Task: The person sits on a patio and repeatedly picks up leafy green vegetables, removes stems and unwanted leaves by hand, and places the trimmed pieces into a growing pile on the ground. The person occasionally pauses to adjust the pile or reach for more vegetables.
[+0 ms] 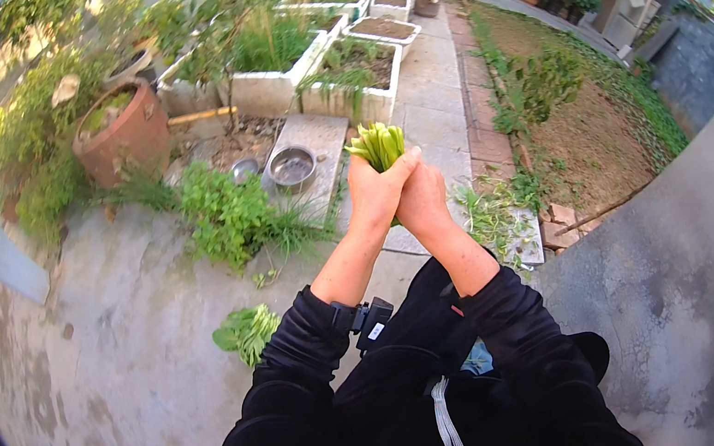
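My left hand [374, 189] is wrapped around a bunch of green leafy vegetable stalks [379, 142], their pale cut-looking ends pointing up and away from me. My right hand [421, 192] presses against it from the right and closes around the same bunch; its fingers are partly hidden. A little leaf shows below the hands, while most of the bunch's lower part is hidden. On the concrete by my left forearm lies a second pile of green leafy stalks [252, 333]. Loose pulled greens [496, 218] are scattered on a slab to the right.
Ahead, a steel bowl [292, 166] stands on a stone slab [321, 132] beside a smaller metal bowl [245, 170]. White planter boxes [269, 90], a terracotta pot [122, 134] and a low green plant [225, 209] are farther off. A grey wall [675, 284] curves along the right.
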`<move>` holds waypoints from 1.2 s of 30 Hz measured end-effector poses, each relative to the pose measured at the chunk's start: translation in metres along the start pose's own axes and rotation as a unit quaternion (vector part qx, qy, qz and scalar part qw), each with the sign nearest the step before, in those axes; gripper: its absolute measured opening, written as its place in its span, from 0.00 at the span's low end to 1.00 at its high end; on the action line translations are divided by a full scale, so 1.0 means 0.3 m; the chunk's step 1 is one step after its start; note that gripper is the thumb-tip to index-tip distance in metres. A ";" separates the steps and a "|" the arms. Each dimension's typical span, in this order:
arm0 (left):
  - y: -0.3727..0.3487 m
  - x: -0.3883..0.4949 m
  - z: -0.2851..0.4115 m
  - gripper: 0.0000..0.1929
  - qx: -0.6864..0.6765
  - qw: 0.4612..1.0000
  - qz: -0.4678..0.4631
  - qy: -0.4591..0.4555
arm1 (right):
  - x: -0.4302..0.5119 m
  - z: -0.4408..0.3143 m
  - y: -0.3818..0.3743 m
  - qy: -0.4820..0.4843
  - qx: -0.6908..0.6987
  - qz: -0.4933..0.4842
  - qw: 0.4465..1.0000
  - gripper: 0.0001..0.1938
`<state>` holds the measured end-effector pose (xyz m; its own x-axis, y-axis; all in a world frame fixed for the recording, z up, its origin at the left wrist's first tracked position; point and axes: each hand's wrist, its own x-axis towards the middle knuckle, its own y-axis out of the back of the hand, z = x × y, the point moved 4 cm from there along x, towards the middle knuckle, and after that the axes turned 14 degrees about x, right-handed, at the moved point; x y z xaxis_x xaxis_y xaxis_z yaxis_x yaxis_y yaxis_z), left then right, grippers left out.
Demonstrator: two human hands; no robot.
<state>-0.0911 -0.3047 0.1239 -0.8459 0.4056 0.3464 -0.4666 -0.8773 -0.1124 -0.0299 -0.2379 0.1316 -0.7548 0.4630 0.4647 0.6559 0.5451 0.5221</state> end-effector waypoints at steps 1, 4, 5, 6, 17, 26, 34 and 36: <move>0.070 -0.024 -0.026 0.14 -0.007 0.999 0.050 0.017 | -0.009 -0.035 -0.071 0.056 0.018 -0.011 0.998 0.17; 0.326 -0.063 -0.090 0.07 -0.029 0.996 0.075 0.023 | -0.072 -0.102 -0.274 0.091 0.051 -0.175 0.979 0.29; 0.418 -0.074 -0.104 0.07 -0.024 0.997 0.062 0.032 | -0.097 -0.124 -0.317 0.113 0.056 -0.222 0.967 0.33; 0.510 -0.075 -0.112 0.06 -0.022 0.997 0.059 0.035 | -0.120 -0.137 -0.350 0.113 0.057 -0.260 0.957 0.35; 1.253 -0.440 -0.689 0.18 0.673 0.694 -0.103 0.237 | -0.186 -0.006 -0.340 0.077 -0.040 -0.348 0.934 0.31; 1.261 -0.803 -1.135 0.13 0.698 0.616 -0.071 0.357 | -0.229 0.121 -0.398 0.033 -0.027 -0.361 0.931 0.27; 1.133 -0.845 -1.272 0.50 0.653 0.598 -0.115 0.451 | -0.230 0.152 -0.406 0.019 -0.027 -0.363 0.931 0.24; 1.109 -0.881 -1.317 0.51 0.644 0.590 -0.109 0.475 | -0.231 0.163 -0.404 0.015 -0.018 -0.364 0.931 0.24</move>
<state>-0.1248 -0.6024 -0.3731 -0.8504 -0.0298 -0.5253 -0.5256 0.0019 0.8507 -0.0578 -0.3019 0.0012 -0.9992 -0.0394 -0.0014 -0.0279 0.6831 0.7298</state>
